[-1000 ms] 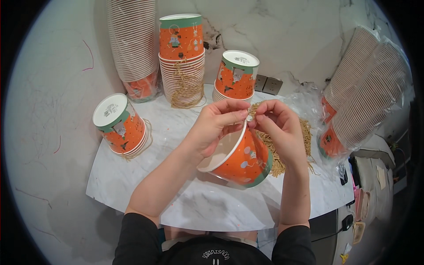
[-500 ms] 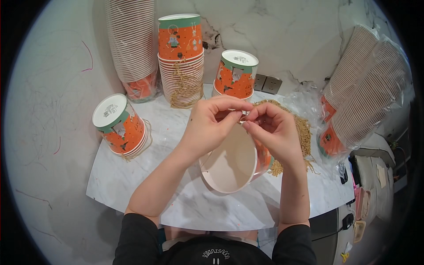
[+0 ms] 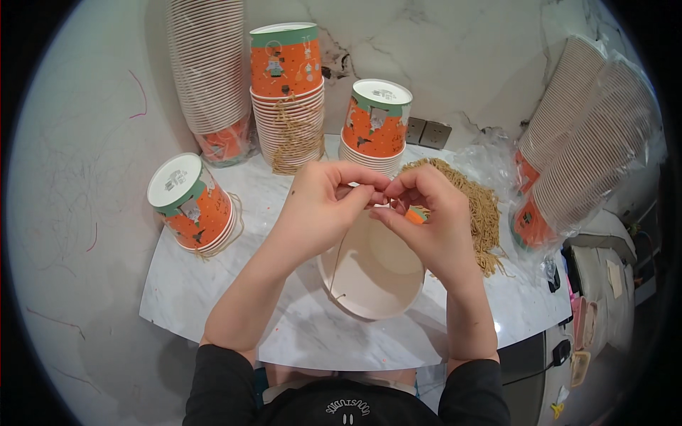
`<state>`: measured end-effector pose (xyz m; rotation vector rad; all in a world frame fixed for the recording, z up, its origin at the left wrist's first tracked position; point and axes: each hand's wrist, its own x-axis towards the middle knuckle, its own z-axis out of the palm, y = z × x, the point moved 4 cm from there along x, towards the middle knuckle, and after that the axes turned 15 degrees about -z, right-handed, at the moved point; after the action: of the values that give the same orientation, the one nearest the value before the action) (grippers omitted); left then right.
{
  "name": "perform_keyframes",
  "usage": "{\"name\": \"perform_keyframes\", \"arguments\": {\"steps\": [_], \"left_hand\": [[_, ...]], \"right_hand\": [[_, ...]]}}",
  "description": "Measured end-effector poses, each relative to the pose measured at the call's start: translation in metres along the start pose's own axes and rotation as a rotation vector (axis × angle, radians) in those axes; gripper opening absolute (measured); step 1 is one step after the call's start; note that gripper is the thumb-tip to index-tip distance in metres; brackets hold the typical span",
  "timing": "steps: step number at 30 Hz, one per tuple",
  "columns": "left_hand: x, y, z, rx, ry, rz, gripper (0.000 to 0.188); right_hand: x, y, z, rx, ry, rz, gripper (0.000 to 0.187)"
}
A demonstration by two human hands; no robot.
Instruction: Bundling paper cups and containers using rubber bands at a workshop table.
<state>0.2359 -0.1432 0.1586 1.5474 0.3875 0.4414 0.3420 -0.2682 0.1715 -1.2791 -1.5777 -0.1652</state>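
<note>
A paper bucket (image 3: 380, 280) lies tilted in front of me, its white inside facing me. Thin tan cord (image 3: 334, 266) runs across its opening to a small knot at the lower left of the rim. My left hand (image 3: 327, 206) pinches at the far rim, thumb against fingers. Right beside it, my right hand (image 3: 432, 224) also pinches, with the fingertips of both hands almost touching. Between them a short bit of cord shows; the fingers hide most of it. A strip of the bucket's orange outside peeks out by the right hand.
Behind the right hand lies a heap of tan cords (image 3: 472, 206). Upside-down orange and green buckets stand at the left (image 3: 192, 202), in a tall stack (image 3: 288, 85) and in a shorter stack (image 3: 376, 124). Plastic-wrapped bucket stacks (image 3: 582, 149) lean at the right, near a wall socket (image 3: 428, 133).
The bucket has turned so its opening faces me more, and the cord and knot inside now show. Both hands have shifted slightly left and nearer, still pinching.
</note>
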Motion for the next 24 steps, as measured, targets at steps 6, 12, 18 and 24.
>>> {"name": "perform_keyframes", "arguments": {"steps": [6,12,18,24], "left_hand": [[-0.007,0.006,0.001,0.112,-0.005,-0.008,0.019],[-0.013,0.017,-0.01,0.343,-0.07,-0.045,0.012],[-0.006,0.003,-0.01,0.346,-0.078,0.162,0.009],[0.003,-0.006,0.003,-0.055,-0.366,-0.316,0.012]], "right_hand": [[-0.001,0.0,-0.002,-0.056,0.004,-0.021,0.02],[-0.003,0.009,-0.007,0.251,-0.037,0.141,0.014],[-0.007,0.016,-0.007,0.588,-0.144,0.411,0.012],[0.0,0.012,-0.02,0.511,-0.077,0.182,0.015]]}}
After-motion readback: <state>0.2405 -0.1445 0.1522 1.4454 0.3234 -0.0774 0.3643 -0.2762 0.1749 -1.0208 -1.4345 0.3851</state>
